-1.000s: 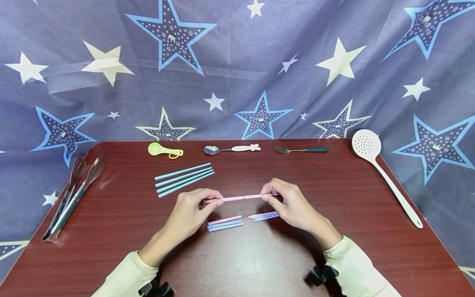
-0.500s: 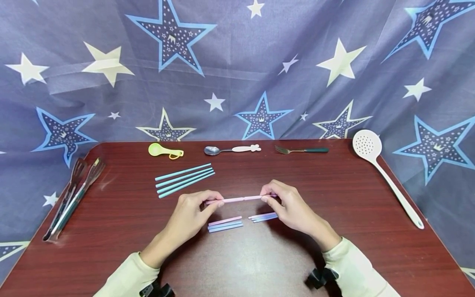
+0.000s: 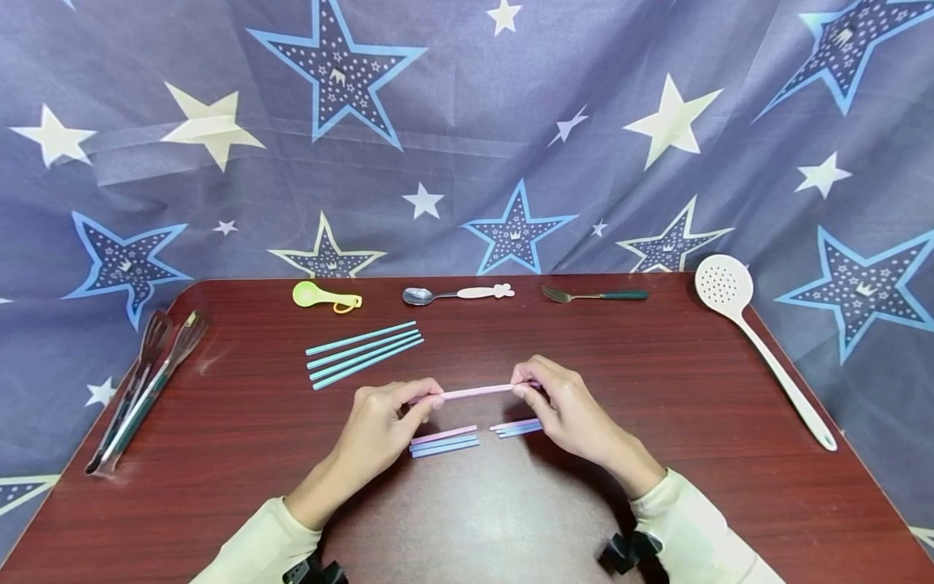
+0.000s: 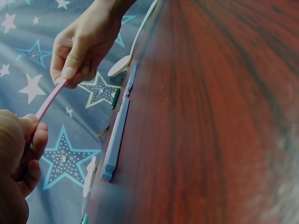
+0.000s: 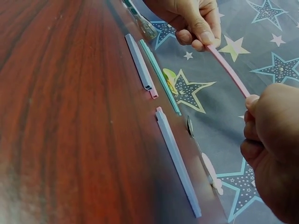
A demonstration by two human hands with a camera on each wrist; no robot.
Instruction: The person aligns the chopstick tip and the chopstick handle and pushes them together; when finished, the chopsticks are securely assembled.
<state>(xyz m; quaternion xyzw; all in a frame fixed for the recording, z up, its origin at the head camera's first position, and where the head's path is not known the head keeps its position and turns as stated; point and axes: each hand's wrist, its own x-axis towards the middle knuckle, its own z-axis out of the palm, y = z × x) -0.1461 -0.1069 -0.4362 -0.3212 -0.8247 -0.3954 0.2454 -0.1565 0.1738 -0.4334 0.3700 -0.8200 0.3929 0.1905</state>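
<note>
A thin pink straw [image 3: 477, 391] spans the space between my two hands, above the table. My left hand [image 3: 383, 422] pinches its left end between thumb and fingers. At the other end, the thumb and fingers of my right hand [image 3: 567, 401] pinch it. In the right wrist view the pink straw [image 5: 229, 72] looks unbroken between the fingertips. Below it lie two small groups of short pieces: a pink one [image 3: 443, 435] beside blue ones [image 3: 445, 448] on the left, and pink and blue ones [image 3: 516, 428] on the right, partly hidden by my right hand.
Several longer teal straws [image 3: 365, 354] lie behind my left hand. Along the back edge are a yellow-green measuring spoon [image 3: 324, 296], a spoon [image 3: 456, 294] and a fork [image 3: 594, 296]. A white skimmer [image 3: 762, 349] lies at the right, metal tongs [image 3: 149, 389] at the left.
My hands have drawn slightly closer together, the left one shifting a little right. The small break seen earlier midway along the pink straw no longer shows.
</note>
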